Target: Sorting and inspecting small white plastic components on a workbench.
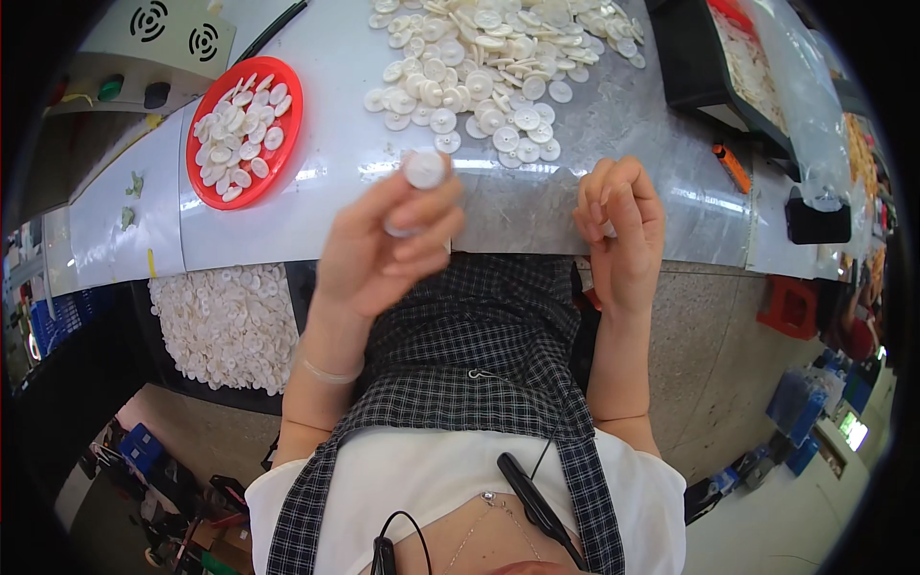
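Pinching one white disc (425,170) at the fingertips, the L hand (395,235) is holding it over the near part of the table (331,206); a 2nd white piece (401,229) is showing lower, by the bent fingers. The R hand (623,213), apart from the L one, is holding its fingers bent; a small white bit (609,229) is peeking out betw. them, but I cannot tell if they are pinching it. Beyond the hands, a big pile of discs (484,72) is lying approx. in the middle. On the left, a red plate (289,123) is carrying more discs; on the right, a small orange tool (731,169) is lying near a black box (685,57).
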Available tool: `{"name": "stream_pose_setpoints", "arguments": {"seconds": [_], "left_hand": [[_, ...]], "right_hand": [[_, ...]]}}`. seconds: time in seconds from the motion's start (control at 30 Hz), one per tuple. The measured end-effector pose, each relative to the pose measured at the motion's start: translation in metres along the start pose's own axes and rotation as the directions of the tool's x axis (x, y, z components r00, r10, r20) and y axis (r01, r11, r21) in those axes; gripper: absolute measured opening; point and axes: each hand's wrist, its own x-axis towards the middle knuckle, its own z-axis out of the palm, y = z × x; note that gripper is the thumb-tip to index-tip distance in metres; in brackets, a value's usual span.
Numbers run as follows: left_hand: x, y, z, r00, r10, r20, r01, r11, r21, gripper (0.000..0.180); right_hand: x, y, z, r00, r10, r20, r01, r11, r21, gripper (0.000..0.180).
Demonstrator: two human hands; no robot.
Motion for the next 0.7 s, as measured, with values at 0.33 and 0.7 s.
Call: {"name": "stream_pose_setpoints", "arguments": {"seconds": [0.33,0.7], "left_hand": [[-0.046,0.106,-0.004,0.223,0.970,0.098,-0.281,-0.033,0.959,0.016],[0.021,0.036,-0.005,0.630,0.676,0.382,0.063,-0.535,0.843,0.020]], "right_hand": [[0.001,-0.004,-0.006,0.995,-0.026,-0.092,-0.004,0.952,-0.305,0.011],[0.024,-0.002,0.013,0.969,-0.246,-0.028,0.097,0.482,-0.871,0.010]]}}
